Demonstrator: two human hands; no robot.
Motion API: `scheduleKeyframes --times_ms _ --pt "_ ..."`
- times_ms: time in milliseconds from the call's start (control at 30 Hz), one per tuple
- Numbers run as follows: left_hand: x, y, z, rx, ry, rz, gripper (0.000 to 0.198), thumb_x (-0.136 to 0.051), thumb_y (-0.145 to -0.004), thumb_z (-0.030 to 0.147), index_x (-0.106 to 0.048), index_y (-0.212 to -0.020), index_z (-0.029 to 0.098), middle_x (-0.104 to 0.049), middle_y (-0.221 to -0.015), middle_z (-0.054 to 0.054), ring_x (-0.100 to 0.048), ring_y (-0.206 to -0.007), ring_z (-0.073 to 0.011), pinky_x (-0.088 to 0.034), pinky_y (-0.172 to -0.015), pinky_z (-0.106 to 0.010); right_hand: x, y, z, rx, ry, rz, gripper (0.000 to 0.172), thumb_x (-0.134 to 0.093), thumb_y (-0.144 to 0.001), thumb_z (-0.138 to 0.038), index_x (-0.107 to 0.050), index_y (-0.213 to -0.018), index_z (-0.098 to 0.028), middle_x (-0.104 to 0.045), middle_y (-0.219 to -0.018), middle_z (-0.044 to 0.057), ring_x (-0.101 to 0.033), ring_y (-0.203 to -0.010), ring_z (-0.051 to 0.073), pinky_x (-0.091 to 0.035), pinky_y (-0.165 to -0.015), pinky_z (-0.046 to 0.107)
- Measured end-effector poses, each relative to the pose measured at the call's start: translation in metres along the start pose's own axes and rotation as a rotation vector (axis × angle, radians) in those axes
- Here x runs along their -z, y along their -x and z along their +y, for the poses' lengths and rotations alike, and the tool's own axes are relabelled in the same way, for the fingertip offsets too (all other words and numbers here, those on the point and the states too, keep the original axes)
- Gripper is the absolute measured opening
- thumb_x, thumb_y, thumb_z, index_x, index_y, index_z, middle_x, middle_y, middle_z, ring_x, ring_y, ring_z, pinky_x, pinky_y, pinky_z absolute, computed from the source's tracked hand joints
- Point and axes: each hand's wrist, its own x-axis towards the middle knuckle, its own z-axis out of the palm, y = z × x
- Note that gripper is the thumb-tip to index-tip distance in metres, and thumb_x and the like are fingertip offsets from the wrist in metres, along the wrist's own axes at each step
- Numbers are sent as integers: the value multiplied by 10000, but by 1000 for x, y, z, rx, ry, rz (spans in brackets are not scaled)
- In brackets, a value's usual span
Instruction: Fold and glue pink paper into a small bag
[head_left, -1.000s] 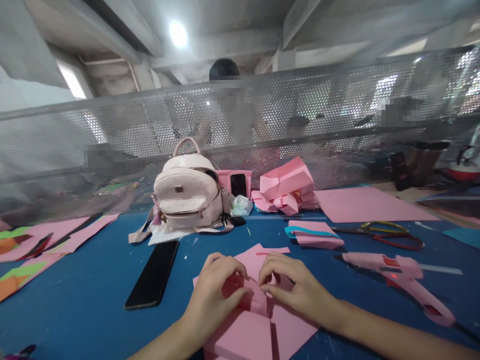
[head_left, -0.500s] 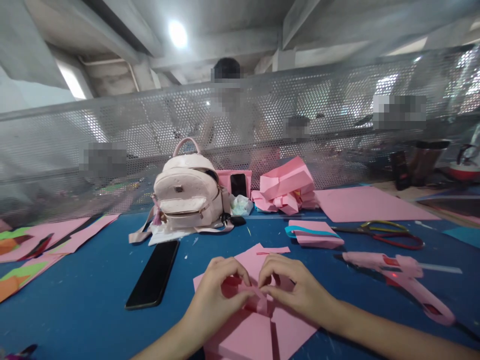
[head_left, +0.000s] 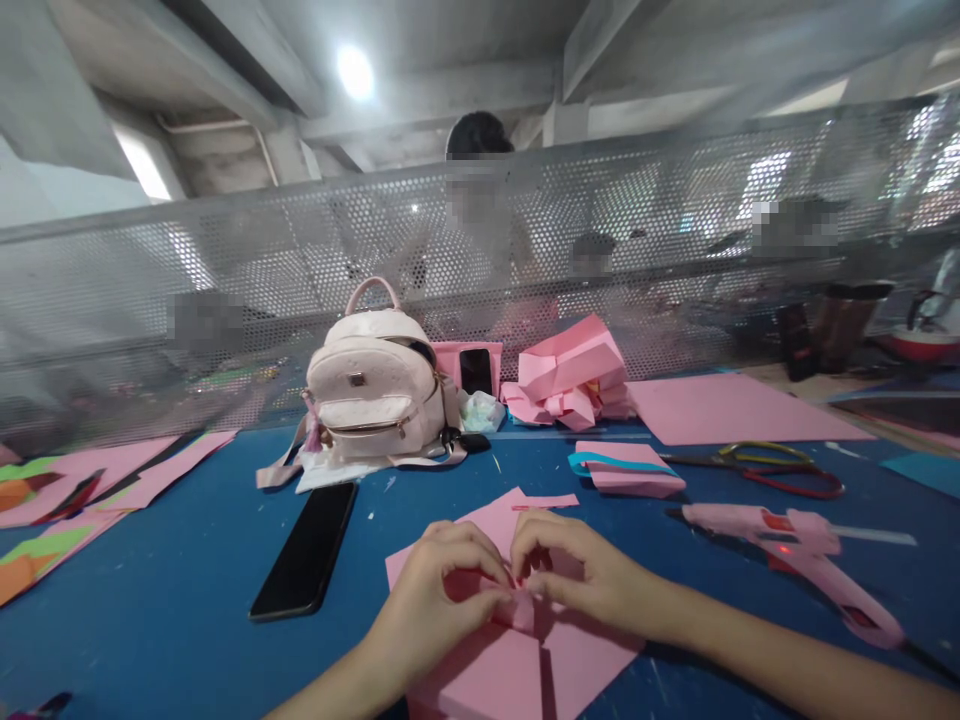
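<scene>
Pink paper [head_left: 480, 675], partly folded, lies on the blue table in front of me. Close together over its middle, both hands pinch a small raised fold of it. My left hand [head_left: 442, 595] is closed, thumb and fingertips on the fold's left side. From the right, my right hand [head_left: 574, 570] is closed on the same fold, its fingertips nearly touching the left ones. A narrow pink paper strip [head_left: 551, 502] lies just beyond my right knuckles. The fingers hide part of the fold.
A black phone [head_left: 306, 550] lies left of my hands. To the right are a pink glue gun [head_left: 799, 540] with a red light, scissors [head_left: 780, 465] and a folded pink piece [head_left: 637, 470] with a blue strip. A white backpack [head_left: 375, 385] stands before the perforated metal screen [head_left: 660, 230].
My fingertips have drawn closer together on the fold, the left fingers curling further over it. The person behind the screen has shifted slightly to the right.
</scene>
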Motion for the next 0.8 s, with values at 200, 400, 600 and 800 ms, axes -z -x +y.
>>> scheduleKeyframes --times_ms 200,400,600,800 --pt "1 0 1 18 16 -14 259 -777 -709 -23 -764 -707 235 -744 -817 26 -654 -845 -169 -392 -884 -344 -4 4 3 -53 -41 46 288 -624 -932 -470 -604 -898 -185 -580 -855 2 -518 -776 153 -414 -726 265" --pt "0 -1 1 20 24 -5 246 -794 -696 -4 -771 -688 241 -738 -783 30 -651 -803 -161 -393 -861 -333 -8 5 5 -93 9 137 298 -726 -862 -437 -615 -773 -175 -580 -762 -15 -515 -698 136 -387 -646 245" --pt "4 -2 -1 -38 -78 -88 162 -845 -715 112 -790 -714 264 -763 -800 40 -659 -827 -161 -364 -877 -333 -7 5 1 -57 62 158 265 -741 -854 -425 -679 -783 -177 -613 -752 -8 -533 -696 137 -396 -648 244" --pt "4 -3 -6 -99 -109 -110 126 -860 -708 137 -774 -669 221 -754 -680 40 -626 -699 -138 -366 -872 -333 -9 5 -2 8 129 160 256 -715 -879 -428 -707 -795 -186 -653 -750 3 -551 -703 142 -407 -656 250"
